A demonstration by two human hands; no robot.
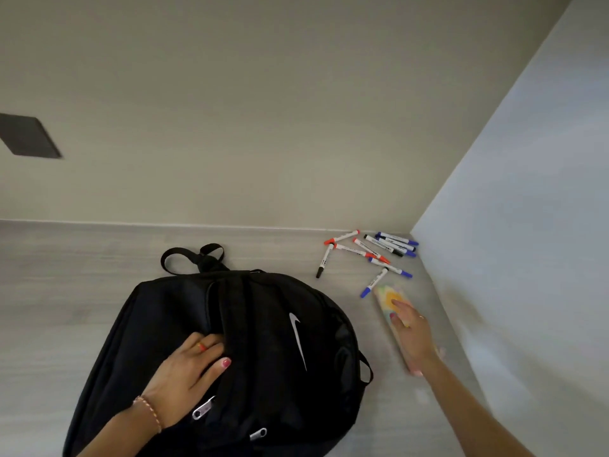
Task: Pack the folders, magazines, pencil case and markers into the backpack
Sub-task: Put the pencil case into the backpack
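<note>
A black backpack (263,341) with a white swoosh lies flat on the pale grey table (66,275). My left hand (188,371) presses on it, fingers curled into the edge of its opening. To the right lies a pastel, tie-dye patterned pencil case (387,293), blurred. My right hand (412,328) rests on top of the case with fingers spread; whether it grips the case is unclear. Several whiteboard markers (372,253) with red, blue and black caps lie scattered beyond the case, near the far right corner. No folders or magazines are in view.
A beige wall (263,110) runs along the table's far edge, with a dark square plate (28,136) at the left. A light side wall (527,225) closes off the right side, close to the markers and the case.
</note>
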